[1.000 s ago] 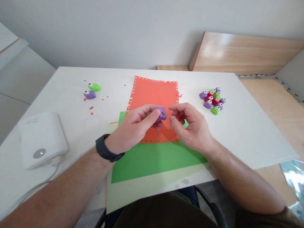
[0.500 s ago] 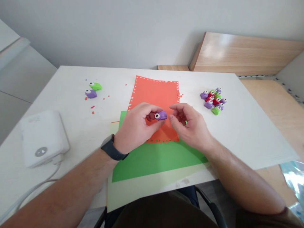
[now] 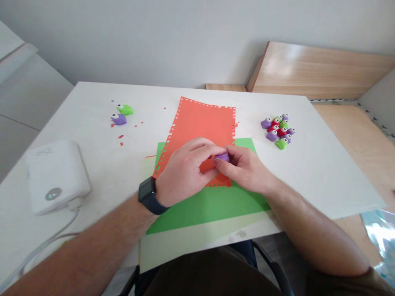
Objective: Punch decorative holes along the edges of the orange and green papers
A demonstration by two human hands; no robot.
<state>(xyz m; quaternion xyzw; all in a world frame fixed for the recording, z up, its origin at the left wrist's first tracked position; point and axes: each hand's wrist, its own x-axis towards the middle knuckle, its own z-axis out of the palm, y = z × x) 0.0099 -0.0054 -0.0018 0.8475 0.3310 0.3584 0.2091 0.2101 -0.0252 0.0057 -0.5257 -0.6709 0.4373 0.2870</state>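
Note:
A small purple craft punch (image 3: pixel 222 157) is between both hands, over the lower part of an orange sheet of paper (image 3: pixel 205 123). My right hand (image 3: pixel 248 169) pinches it, its thumb lying across the front. My left hand (image 3: pixel 188 174) is closed around the same punch from the left, index fingertip along its top and thumb below. The fingers cover much of the punch. Small punched holes line the orange sheet's edges, and under it lies a green sheet (image 3: pixel 197 213).
A cluster of purple, red and green punches (image 3: pixel 279 130) sits at right. A green punch (image 3: pixel 125 109) and a purple punch (image 3: pixel 119 119) stand at left among paper scraps (image 3: pixel 121 144). A white box-shaped device (image 3: pixel 58 172) with a cable (image 3: pixel 66 226) is at the left edge.
My right hand has closed in and now grips the purple punch, which has shifted slightly right and turned, its eye-like button hidden. The orange sheet has shifted a little right.

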